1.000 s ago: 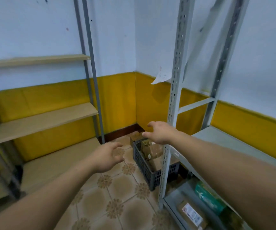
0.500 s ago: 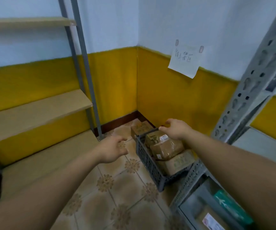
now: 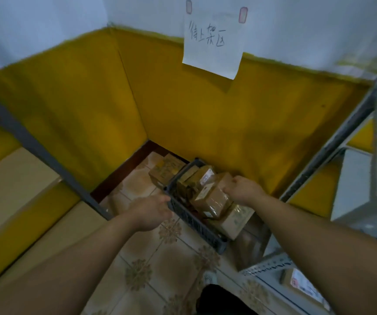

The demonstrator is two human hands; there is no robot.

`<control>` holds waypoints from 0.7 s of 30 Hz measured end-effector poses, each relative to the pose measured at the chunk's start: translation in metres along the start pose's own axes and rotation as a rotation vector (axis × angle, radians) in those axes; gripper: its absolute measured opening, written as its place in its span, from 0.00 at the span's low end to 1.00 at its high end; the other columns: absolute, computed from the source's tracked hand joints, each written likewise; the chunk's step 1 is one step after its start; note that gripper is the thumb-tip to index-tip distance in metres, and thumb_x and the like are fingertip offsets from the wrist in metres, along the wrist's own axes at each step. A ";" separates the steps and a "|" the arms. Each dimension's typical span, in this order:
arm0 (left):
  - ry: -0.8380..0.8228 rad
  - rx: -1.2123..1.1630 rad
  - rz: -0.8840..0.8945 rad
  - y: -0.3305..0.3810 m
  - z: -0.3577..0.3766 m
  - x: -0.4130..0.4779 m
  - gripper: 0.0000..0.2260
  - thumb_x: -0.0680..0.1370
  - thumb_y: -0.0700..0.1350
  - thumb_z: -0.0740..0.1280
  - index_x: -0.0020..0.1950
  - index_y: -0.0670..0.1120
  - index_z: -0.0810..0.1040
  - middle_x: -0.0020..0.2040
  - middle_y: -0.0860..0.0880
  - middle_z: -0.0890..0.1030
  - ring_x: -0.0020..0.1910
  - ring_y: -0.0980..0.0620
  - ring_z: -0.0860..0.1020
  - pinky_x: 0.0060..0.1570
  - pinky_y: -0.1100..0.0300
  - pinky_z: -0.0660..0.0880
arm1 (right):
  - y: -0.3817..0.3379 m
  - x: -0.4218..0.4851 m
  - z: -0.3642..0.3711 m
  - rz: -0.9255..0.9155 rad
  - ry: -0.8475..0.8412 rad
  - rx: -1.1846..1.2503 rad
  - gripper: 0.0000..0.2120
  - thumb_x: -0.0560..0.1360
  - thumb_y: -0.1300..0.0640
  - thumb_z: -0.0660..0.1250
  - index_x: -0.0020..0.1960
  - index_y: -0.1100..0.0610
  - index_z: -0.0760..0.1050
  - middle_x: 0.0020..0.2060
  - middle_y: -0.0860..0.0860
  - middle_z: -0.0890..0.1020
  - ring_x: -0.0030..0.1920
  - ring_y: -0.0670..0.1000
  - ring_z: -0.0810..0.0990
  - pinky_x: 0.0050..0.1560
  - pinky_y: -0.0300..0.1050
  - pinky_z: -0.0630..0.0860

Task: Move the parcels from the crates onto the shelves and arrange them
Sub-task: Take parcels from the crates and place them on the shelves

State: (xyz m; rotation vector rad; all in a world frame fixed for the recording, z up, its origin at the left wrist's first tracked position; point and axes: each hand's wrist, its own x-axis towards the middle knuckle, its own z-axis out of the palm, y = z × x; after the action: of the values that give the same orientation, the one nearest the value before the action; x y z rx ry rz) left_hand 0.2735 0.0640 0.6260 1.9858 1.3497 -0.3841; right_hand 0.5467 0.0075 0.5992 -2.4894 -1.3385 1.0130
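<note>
Where the two yellow walls meet, a dark slatted crate (image 3: 196,223) stands on the patterned tile floor (image 3: 142,269). It is heaped above its rim with parcels (image 3: 194,178), brown cardboard boxes, several wrapped in glossy clear tape and bearing white labels. The top parcel (image 3: 212,201) lies tilted across the pile, its tape shining. The right hand (image 3: 243,189) has its fingers curled over that parcel's far end. The left hand (image 3: 151,210) reaches to the crate's near corner, and blur hides whether it grips the rim. One more brown box (image 3: 167,171) sits on the floor just behind the crate. A grey metal shelf unit (image 3: 364,208) stands to the right, with a labelled package (image 3: 301,280) on its low shelf. Pale wooden shelves (image 3: 12,183) run along the left. A handwritten paper sign (image 3: 212,42) hangs on the wall above.
</note>
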 end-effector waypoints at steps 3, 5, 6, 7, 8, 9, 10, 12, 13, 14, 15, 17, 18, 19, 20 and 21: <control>-0.055 -0.012 0.034 0.000 -0.017 0.050 0.28 0.80 0.55 0.63 0.77 0.52 0.60 0.76 0.50 0.64 0.72 0.49 0.66 0.68 0.53 0.67 | 0.001 0.036 0.000 0.033 -0.057 -0.015 0.25 0.80 0.45 0.61 0.71 0.58 0.68 0.65 0.57 0.75 0.63 0.58 0.75 0.57 0.49 0.71; -0.100 -0.004 0.051 -0.001 -0.027 0.082 0.28 0.80 0.55 0.63 0.78 0.51 0.58 0.76 0.50 0.63 0.71 0.49 0.67 0.64 0.56 0.68 | 0.002 0.054 -0.004 0.038 -0.080 -0.057 0.25 0.81 0.43 0.57 0.71 0.58 0.66 0.64 0.57 0.76 0.61 0.57 0.75 0.50 0.45 0.68; -0.128 0.008 0.055 -0.001 -0.032 0.097 0.28 0.80 0.55 0.63 0.78 0.51 0.58 0.76 0.50 0.63 0.70 0.49 0.68 0.62 0.57 0.69 | 0.002 0.061 -0.006 0.049 -0.076 -0.057 0.25 0.81 0.42 0.57 0.71 0.58 0.67 0.63 0.56 0.77 0.59 0.56 0.75 0.49 0.44 0.67; -0.153 0.016 0.062 -0.001 -0.037 0.112 0.28 0.80 0.56 0.63 0.77 0.51 0.59 0.76 0.50 0.63 0.69 0.49 0.69 0.60 0.58 0.70 | 0.003 0.068 -0.008 0.063 -0.065 -0.052 0.25 0.81 0.41 0.56 0.70 0.57 0.68 0.62 0.56 0.77 0.56 0.55 0.75 0.49 0.44 0.67; -0.176 0.017 0.066 -0.001 -0.042 0.127 0.28 0.80 0.56 0.64 0.77 0.52 0.60 0.76 0.50 0.64 0.68 0.50 0.70 0.58 0.59 0.71 | 0.004 0.074 -0.010 0.078 -0.054 -0.040 0.24 0.81 0.41 0.56 0.69 0.56 0.68 0.60 0.56 0.78 0.53 0.54 0.74 0.49 0.45 0.69; -0.198 0.018 0.069 -0.001 -0.046 0.142 0.28 0.79 0.57 0.64 0.77 0.52 0.61 0.75 0.50 0.65 0.67 0.50 0.71 0.56 0.60 0.71 | 0.005 0.081 -0.012 0.099 -0.045 -0.027 0.23 0.81 0.41 0.57 0.67 0.56 0.69 0.59 0.55 0.78 0.52 0.54 0.74 0.50 0.47 0.71; -0.220 0.026 0.074 -0.002 -0.049 0.158 0.28 0.79 0.57 0.65 0.77 0.51 0.61 0.74 0.49 0.66 0.66 0.50 0.72 0.55 0.61 0.71 | 0.007 0.088 -0.015 0.128 -0.037 -0.015 0.23 0.80 0.40 0.57 0.66 0.55 0.70 0.58 0.55 0.78 0.52 0.54 0.75 0.51 0.48 0.73; -0.254 0.070 0.086 -0.001 -0.054 0.189 0.28 0.78 0.56 0.65 0.76 0.51 0.62 0.72 0.48 0.69 0.64 0.48 0.73 0.56 0.58 0.72 | 0.011 0.100 -0.017 0.203 -0.015 0.022 0.24 0.79 0.38 0.59 0.64 0.55 0.71 0.59 0.55 0.77 0.54 0.56 0.75 0.54 0.51 0.75; -0.265 0.090 0.089 0.000 -0.056 0.204 0.28 0.78 0.56 0.66 0.76 0.51 0.63 0.72 0.48 0.70 0.63 0.47 0.74 0.57 0.57 0.73 | 0.013 0.107 -0.017 0.236 -0.002 0.048 0.25 0.79 0.38 0.59 0.65 0.55 0.71 0.60 0.56 0.76 0.56 0.56 0.75 0.56 0.51 0.75; -0.277 0.105 0.095 0.000 -0.058 0.219 0.28 0.78 0.56 0.66 0.76 0.52 0.63 0.72 0.48 0.70 0.63 0.47 0.74 0.58 0.56 0.73 | 0.015 0.114 -0.015 0.265 0.009 0.073 0.25 0.79 0.38 0.58 0.67 0.54 0.70 0.63 0.56 0.75 0.57 0.57 0.74 0.57 0.51 0.74; -0.289 0.118 0.106 0.000 -0.060 0.233 0.27 0.78 0.56 0.66 0.76 0.52 0.64 0.72 0.48 0.70 0.64 0.47 0.73 0.60 0.55 0.73 | 0.015 0.121 -0.012 0.295 0.017 0.094 0.26 0.79 0.37 0.58 0.68 0.54 0.70 0.65 0.56 0.74 0.59 0.57 0.74 0.57 0.50 0.73; -0.319 0.150 0.146 -0.004 -0.063 0.261 0.27 0.78 0.55 0.66 0.75 0.52 0.64 0.72 0.48 0.70 0.66 0.47 0.72 0.63 0.53 0.72 | 0.012 0.135 -0.002 0.356 0.039 0.132 0.27 0.79 0.37 0.59 0.70 0.53 0.69 0.65 0.56 0.74 0.60 0.57 0.74 0.52 0.47 0.71; -0.336 0.166 0.171 -0.006 -0.065 0.274 0.26 0.78 0.55 0.66 0.75 0.51 0.64 0.72 0.48 0.70 0.66 0.47 0.72 0.63 0.54 0.72 | 0.009 0.143 0.004 0.388 0.054 0.153 0.27 0.78 0.38 0.59 0.70 0.53 0.69 0.63 0.56 0.75 0.58 0.57 0.75 0.49 0.46 0.70; -0.361 0.172 0.190 -0.010 -0.067 0.287 0.26 0.79 0.54 0.66 0.75 0.51 0.64 0.72 0.48 0.70 0.66 0.48 0.73 0.62 0.55 0.72 | 0.005 0.152 0.012 0.419 0.064 0.174 0.26 0.78 0.38 0.60 0.69 0.54 0.69 0.60 0.57 0.76 0.55 0.56 0.75 0.47 0.46 0.69; -0.391 0.168 0.204 -0.013 -0.067 0.300 0.26 0.79 0.54 0.66 0.75 0.51 0.64 0.71 0.48 0.71 0.65 0.48 0.73 0.62 0.55 0.72 | 0.001 0.162 0.020 0.434 0.059 0.188 0.24 0.78 0.39 0.60 0.66 0.54 0.71 0.55 0.58 0.77 0.52 0.56 0.75 0.47 0.46 0.71; -0.420 0.164 0.212 -0.018 -0.066 0.314 0.26 0.79 0.53 0.66 0.76 0.51 0.64 0.71 0.48 0.71 0.65 0.48 0.73 0.63 0.54 0.72 | -0.003 0.174 0.028 0.425 0.034 0.196 0.22 0.79 0.40 0.60 0.62 0.55 0.72 0.50 0.57 0.76 0.51 0.56 0.75 0.48 0.47 0.73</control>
State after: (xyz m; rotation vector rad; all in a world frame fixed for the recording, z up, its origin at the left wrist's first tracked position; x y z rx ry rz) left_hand 0.3788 0.3311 0.4818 2.0103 0.8601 -0.7812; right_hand 0.5929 0.1401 0.4928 -2.6750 -0.6701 1.1079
